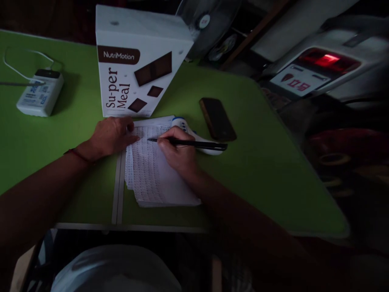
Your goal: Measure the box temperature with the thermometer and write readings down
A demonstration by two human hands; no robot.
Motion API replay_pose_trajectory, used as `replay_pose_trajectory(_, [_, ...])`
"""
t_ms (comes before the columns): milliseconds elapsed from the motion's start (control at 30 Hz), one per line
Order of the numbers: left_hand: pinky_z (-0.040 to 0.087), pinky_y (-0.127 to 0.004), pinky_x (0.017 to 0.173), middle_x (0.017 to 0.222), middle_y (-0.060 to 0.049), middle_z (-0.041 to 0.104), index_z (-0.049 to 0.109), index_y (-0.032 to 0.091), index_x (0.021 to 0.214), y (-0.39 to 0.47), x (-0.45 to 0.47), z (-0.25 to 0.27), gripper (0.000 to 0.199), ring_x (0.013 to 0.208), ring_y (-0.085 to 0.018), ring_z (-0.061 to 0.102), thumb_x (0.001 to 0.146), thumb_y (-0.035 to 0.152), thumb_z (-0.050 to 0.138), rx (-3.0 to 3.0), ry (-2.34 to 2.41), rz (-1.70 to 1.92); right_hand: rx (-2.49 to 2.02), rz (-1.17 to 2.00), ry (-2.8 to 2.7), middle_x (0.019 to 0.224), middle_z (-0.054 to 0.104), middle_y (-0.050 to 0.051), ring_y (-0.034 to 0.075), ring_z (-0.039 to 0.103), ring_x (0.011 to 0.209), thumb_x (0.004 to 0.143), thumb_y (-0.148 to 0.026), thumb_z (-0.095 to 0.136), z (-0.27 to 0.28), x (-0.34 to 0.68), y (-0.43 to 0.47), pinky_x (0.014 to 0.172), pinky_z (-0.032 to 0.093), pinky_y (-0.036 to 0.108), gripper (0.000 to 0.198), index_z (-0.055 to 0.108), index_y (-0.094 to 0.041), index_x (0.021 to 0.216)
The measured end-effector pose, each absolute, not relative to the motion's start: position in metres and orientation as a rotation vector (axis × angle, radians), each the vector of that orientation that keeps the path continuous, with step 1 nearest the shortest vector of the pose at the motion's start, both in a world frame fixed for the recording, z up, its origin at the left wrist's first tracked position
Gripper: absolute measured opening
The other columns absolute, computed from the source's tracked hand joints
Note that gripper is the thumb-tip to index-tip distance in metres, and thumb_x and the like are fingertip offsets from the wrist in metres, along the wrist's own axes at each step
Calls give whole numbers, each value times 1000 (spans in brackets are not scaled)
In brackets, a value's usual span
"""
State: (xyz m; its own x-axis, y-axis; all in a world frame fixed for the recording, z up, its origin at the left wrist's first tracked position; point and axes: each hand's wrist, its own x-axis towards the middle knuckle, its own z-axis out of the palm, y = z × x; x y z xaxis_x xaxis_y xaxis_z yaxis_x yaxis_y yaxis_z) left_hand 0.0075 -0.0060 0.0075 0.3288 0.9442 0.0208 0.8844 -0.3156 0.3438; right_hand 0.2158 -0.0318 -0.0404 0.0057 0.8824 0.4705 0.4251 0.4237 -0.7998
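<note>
A stack of white paper sheets (179,186) lies on the green table, its left part filled with rows of small handwriting. My right hand (179,152) grips a black pen (206,144), its tip on or just above the writing near the top. At the stack's upper left rests my left hand (112,136), thumb and forefinger apart on the sheets, the other fingers mostly hidden. Just beyond my right hand is a white device with blue buttons (186,125), partly covered by the hand and pen.
A white NutriMotion box (136,36) stands upright behind the papers. The dark phone (217,118) lies to the right. A white adapter-like block (39,95) with cables sits at the left. Beyond the green table's (273,182) right edge is a white appliance (319,61) with a red light.
</note>
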Motion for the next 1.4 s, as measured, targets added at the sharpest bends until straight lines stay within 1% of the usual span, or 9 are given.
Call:
replay_pose_trajectory(167, [43,-28,64,75,-2,70,74,18,104,-6,7,8,30,67,-18,62,88,43,74,2294,1635,330,-1164,512,-1566,60,54,-4,13,49,58,74,-21,60,-41,215,-31,56,44,29,10,58,-24,65])
replay_pose_trajectory(333, [41,-29,63,75,-2,69,74,18,105,-6,6,7,29,66,-17,61,87,42,75,2276,1645,335,-1141,477,-1576,59,56,-3,13,50,56,73,-22,58,-41,212,-31,55,44,29,9,58,-24,65])
replay_pose_trajectory(700, [38,-29,61,74,-1,68,73,19,102,-5,5,6,28,64,-16,58,86,41,76,2254,1632,368,-1146,483,-1582,59,54,-4,14,50,57,75,-24,58,-41,214,-31,56,45,30,9,57,-24,66])
replay_pose_trajectory(867, [38,-28,62,75,-1,69,74,19,101,-5,5,6,28,65,-16,60,85,42,77,2268,1633,368,-1159,453,-1602,59,51,-5,13,49,57,75,-20,58,-42,215,-31,56,44,29,11,54,-24,66])
replay_pose_trajectory(967, [38,-28,61,75,-1,69,74,19,100,-5,5,6,27,65,-16,60,85,41,77,2265,1634,373,-1181,513,-1601,59,50,-5,13,48,57,77,-19,56,-41,217,-32,57,44,29,11,53,-24,67])
replay_pose_trajectory(1100, [38,-28,60,72,0,68,73,20,99,-5,5,6,26,64,-16,59,86,43,75,2285,1628,362,-1142,578,-1574,58,50,-5,12,46,55,77,-23,57,-40,216,-33,58,45,29,9,55,-24,68])
replay_pose_trajectory(1200, [39,-28,60,72,-1,68,73,20,99,-5,4,5,28,64,-17,60,86,45,74,2293,1622,365,-1138,552,-1583,57,51,-5,12,46,54,74,-25,58,-38,214,-34,55,44,28,9,56,-24,65])
replay_pose_trajectory(1300, [40,-29,60,72,-1,68,73,20,98,-4,3,4,28,65,-17,61,85,45,74,2298,1607,391,-1127,536,-1588,57,55,-4,13,49,55,75,-27,59,-38,213,-34,54,43,28,11,56,-24,65])
replay_pose_trajectory(1400, [39,-28,59,70,-1,68,73,20,96,-4,3,3,27,64,-17,60,85,44,74,2306,1601,410,-1162,499,-1611,58,55,-4,14,49,56,75,-26,59,-39,213,-34,55,43,29,11,55,-24,66])
